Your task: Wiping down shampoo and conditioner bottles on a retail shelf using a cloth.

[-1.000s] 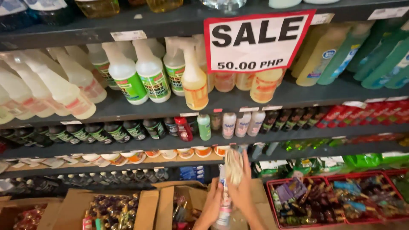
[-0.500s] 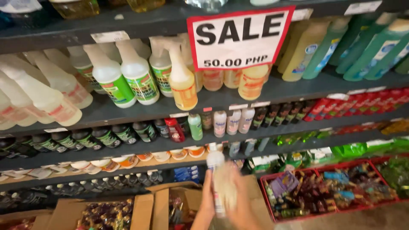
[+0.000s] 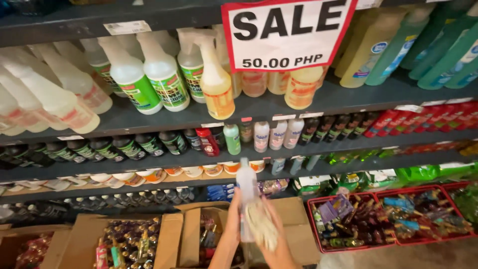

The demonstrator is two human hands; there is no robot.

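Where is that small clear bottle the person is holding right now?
In the head view, the small clear bottle is low and centre, upright between the left hand and right hand, above the open cardboard boxes, left of the red basket.

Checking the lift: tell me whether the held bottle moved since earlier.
Yes, slightly upward: the bottle now has its cap clear of the jar shelf edge it earlier stood level with.
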